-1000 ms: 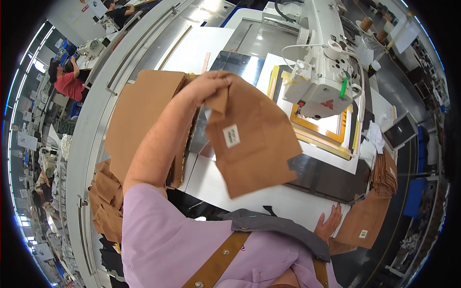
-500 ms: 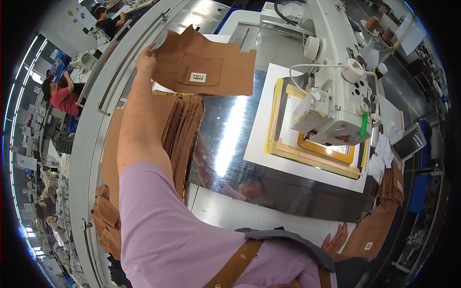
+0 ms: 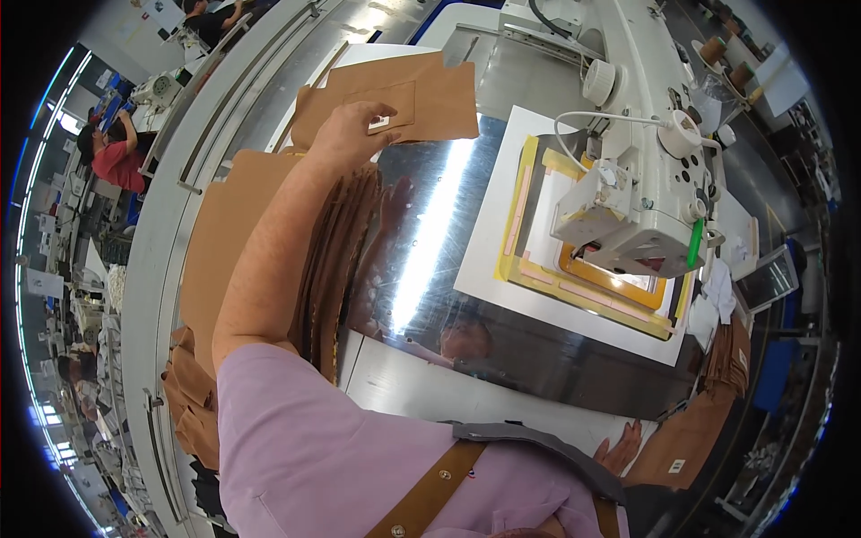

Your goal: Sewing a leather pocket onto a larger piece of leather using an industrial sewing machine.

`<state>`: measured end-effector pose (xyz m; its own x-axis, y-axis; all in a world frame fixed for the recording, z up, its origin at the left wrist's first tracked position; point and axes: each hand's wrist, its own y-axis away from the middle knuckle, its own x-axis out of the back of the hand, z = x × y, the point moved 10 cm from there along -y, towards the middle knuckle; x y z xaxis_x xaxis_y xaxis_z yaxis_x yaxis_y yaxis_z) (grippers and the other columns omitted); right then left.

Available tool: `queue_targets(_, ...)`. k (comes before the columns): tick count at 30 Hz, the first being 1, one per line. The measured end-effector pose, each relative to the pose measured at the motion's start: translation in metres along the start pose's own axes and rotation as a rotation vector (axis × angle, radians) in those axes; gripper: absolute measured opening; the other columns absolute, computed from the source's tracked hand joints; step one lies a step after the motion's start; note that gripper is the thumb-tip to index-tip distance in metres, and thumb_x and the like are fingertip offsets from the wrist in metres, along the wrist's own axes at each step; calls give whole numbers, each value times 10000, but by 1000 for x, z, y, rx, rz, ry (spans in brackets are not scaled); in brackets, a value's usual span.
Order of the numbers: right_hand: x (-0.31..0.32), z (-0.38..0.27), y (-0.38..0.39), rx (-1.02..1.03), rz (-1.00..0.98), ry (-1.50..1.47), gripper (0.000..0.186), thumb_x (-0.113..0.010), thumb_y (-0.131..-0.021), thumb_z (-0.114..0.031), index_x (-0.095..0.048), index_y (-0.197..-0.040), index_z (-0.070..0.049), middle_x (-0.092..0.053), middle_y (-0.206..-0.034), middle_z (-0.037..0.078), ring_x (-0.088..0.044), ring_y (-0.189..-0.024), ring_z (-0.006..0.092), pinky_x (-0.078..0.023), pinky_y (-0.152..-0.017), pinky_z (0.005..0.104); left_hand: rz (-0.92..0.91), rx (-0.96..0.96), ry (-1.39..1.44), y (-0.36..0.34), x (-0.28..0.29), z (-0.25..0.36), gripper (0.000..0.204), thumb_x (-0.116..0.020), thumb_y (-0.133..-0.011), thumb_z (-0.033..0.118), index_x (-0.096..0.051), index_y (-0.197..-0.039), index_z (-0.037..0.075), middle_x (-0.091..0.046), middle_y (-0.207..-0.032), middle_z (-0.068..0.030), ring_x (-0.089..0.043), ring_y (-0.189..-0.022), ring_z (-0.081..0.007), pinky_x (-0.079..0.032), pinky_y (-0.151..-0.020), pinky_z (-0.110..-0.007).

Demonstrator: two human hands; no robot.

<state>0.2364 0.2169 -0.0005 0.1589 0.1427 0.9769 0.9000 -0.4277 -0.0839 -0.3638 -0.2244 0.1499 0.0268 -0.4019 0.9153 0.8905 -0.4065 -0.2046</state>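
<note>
A brown fabric panel (image 3: 430, 76) with a stitched rectangle lies at the far end of the machine bed. Over it is my left hand (image 3: 354, 133), thumb and fingers curved but apart, close to the white label (image 3: 381, 120) that shows in the gap. Whether the fingertips touch the cloth I cannot tell. Beneath my left forearm sits a stack of brown panels (image 3: 242, 215), partly covered by the arm. My right hand (image 3: 621, 448) rests with fingers stretched out on the pale front edge of the table, beside another labelled brown panel (image 3: 686, 439).
A white sewing machine head (image 3: 619, 215) stands over a yellow-taped frame (image 3: 587, 305) on a white sheet. Crumpled brown pieces (image 3: 188, 394) lie at the left, and hanging brown panels (image 3: 725, 359) at the right. A metal rail (image 3: 161, 269) runs along the left. Other people work beyond it.
My left hand has let go of the panel's left corner and moved right, over its label. The panel, raised before, now lies flatter. My right hand has stayed in place.
</note>
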Motion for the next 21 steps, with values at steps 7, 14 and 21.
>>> queue_targets(7,2,3,4,27,27,12,551,-524,-994,-211,-415,-1478,29,-399,-1564,280,-345,-1470,463,-211,-1208,599,40,533,68,154,68,-100,398,-876,-819,205,-735,-1123,-8,-757,-978,-118,-710,-913,-173,-568,-815,-328)
queue_targets(14,1,14,14,36,99,15,554,-560,-966,-248,-452,-1453,-5,-415,-1571,234,-350,-1484,416,-220,-1213,588,93,496,76,206,67,-100,209,-809,-846,152,-784,-969,-16,-778,-863,-136,-754,-814,-206,-576,-761,-336)
queue_targets(21,9,13,6,15,141,-92,580,-662,-924,-285,-494,-1425,-45,-455,-1520,202,-391,-1450,390,-225,-1218,585,255,184,-176,202,69,-23,138,-741,-873,94,-756,-985,15,-774,-974,-147,-747,-929,-277,-566,-859,-375)
